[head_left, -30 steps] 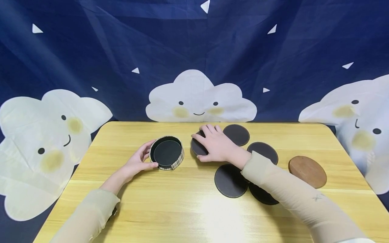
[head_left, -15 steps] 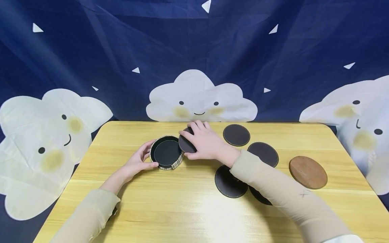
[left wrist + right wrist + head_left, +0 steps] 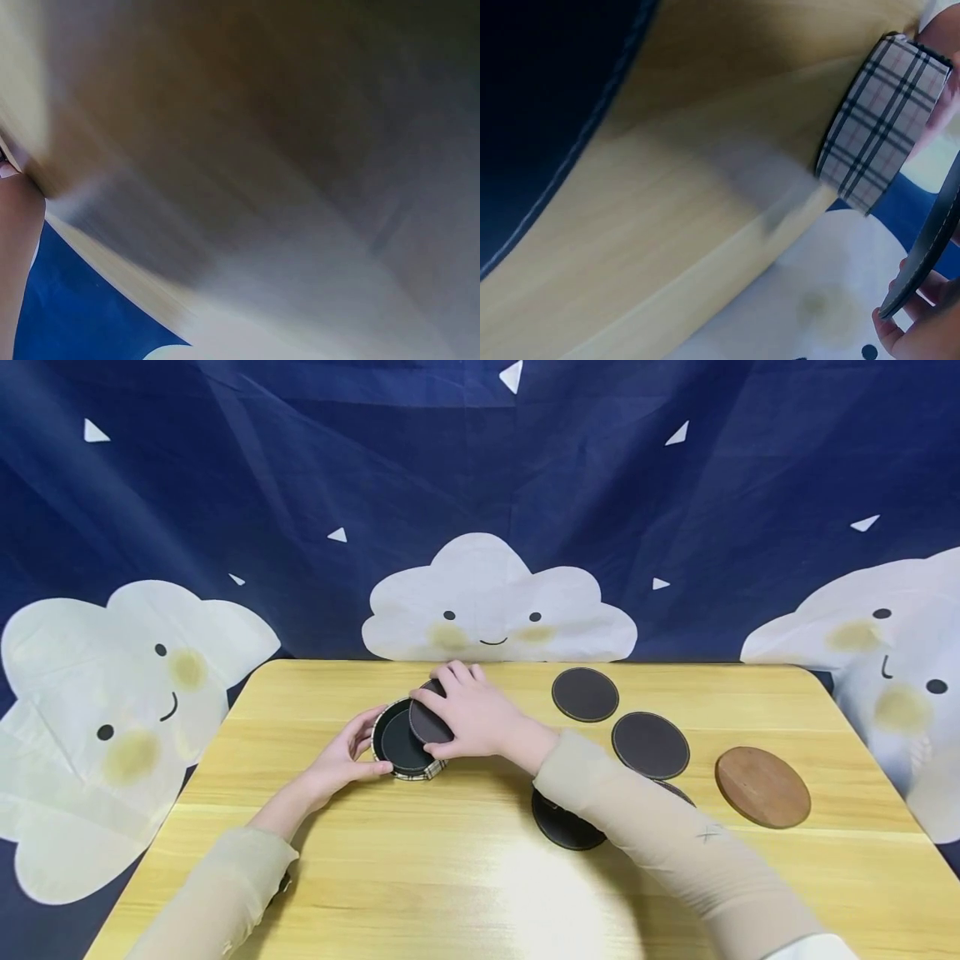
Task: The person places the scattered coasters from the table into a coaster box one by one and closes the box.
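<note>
In the head view my left hand (image 3: 343,760) grips the left side of a round coaster holder (image 3: 397,750), thumb at its front and fingers behind. The holder stands on the table, black inside with a plaid outer wall (image 3: 885,124). A dark brown round coaster (image 3: 427,725) is pinched in my right hand (image 3: 474,717), tilted over the holder's right rim. In the right wrist view this coaster's stitched edge (image 3: 932,240) shows between the fingers. The left wrist view is mostly blurred tabletop, with part of a hand (image 3: 16,240) at its left edge.
Right of the hands lie several dark coasters: one at the back (image 3: 585,694), one in the middle (image 3: 650,745), one nearer (image 3: 564,827) and one mostly under the right sleeve (image 3: 677,790). A brown round disc (image 3: 762,787) lies farther right on the wooden table (image 3: 420,877).
My right hand has carried the coaster leftward from the table to above the holder's right side. The left hand and the holder have stayed in place.
</note>
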